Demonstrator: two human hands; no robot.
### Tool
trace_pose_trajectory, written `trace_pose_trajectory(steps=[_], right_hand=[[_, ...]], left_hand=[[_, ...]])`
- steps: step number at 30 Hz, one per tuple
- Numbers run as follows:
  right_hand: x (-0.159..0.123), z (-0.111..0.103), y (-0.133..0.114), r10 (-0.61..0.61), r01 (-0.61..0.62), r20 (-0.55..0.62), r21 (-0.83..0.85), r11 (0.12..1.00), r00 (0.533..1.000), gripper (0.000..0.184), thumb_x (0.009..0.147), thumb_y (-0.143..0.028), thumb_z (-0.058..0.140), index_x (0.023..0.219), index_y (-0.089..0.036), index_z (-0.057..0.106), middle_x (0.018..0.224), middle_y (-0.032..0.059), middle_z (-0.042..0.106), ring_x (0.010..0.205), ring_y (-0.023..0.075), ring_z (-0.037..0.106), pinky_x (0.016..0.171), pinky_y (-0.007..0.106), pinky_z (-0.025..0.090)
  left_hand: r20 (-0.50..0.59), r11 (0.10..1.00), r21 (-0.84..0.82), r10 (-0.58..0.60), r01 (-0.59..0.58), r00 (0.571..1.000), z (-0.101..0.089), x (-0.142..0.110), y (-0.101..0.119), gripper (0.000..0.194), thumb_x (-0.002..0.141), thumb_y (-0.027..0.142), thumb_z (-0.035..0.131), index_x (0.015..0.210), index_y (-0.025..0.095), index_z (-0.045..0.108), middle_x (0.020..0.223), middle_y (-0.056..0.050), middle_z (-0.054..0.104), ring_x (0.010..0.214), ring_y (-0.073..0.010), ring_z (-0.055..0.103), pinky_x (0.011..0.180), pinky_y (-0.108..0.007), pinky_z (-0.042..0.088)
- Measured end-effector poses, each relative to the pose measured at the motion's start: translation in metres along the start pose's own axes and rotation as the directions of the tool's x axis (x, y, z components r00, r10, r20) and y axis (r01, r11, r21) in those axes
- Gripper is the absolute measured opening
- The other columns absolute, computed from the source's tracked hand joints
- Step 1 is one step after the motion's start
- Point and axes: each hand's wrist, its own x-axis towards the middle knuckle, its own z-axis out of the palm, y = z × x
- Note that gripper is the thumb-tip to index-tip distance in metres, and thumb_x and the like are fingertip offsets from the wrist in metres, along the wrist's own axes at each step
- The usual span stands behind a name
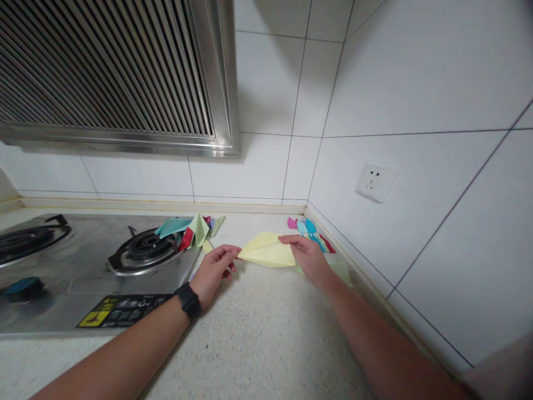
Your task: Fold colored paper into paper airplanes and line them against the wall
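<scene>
A pale yellow sheet of folded paper (266, 251) is stretched between my two hands, just above the speckled countertop (266, 328). My left hand (215, 268), with a black watch on its wrist, pinches the paper's pointed left corner between thumb and fingers. On the other side, my right hand (308, 256) grips the right part of the sheet, its thumb hidden. A crease runs from the left point across the paper. Partly behind my right forearm lies a pale green paper (342, 272).
Folded coloured papers (197, 230) are heaped at the right edge of the gas stove (95, 266), some over the burner. More small folded pieces (310, 228) lie along the right wall. A range hood (225, 83) hangs above the stove; a wall socket (377, 181) is at right.
</scene>
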Motion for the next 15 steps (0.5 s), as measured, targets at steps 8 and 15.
trace_pose_trajectory(steps=[8,15], right_hand=[[-0.001,0.002,-0.005,-0.025,0.023,0.032,0.039,0.999,0.999,0.018,0.083,-0.028,0.057,0.096,-0.021,0.068,0.113,0.0060,0.068,0.105,0.0186,0.063,0.098,0.037,0.046],[-0.012,-0.008,-0.003,-0.074,0.080,0.066,-0.091,0.993,0.995,0.023,0.084,-0.027,0.053,0.099,-0.021,0.070,0.109,0.0062,0.069,0.105,0.0192,0.062,0.099,0.038,0.044]], left_hand=[[0.003,0.996,0.076,0.039,-0.039,0.999,0.001,0.003,-0.004,0.034,0.078,0.044,0.066,0.096,0.016,0.065,0.070,0.000,0.053,0.057,-0.0093,0.047,0.044,-0.017,0.038],[0.049,0.989,0.137,0.056,-0.062,0.997,0.000,0.002,-0.004,0.035,0.080,0.046,0.062,0.098,0.016,0.065,0.077,-0.002,0.057,0.064,-0.0117,0.050,0.045,-0.018,0.040]])
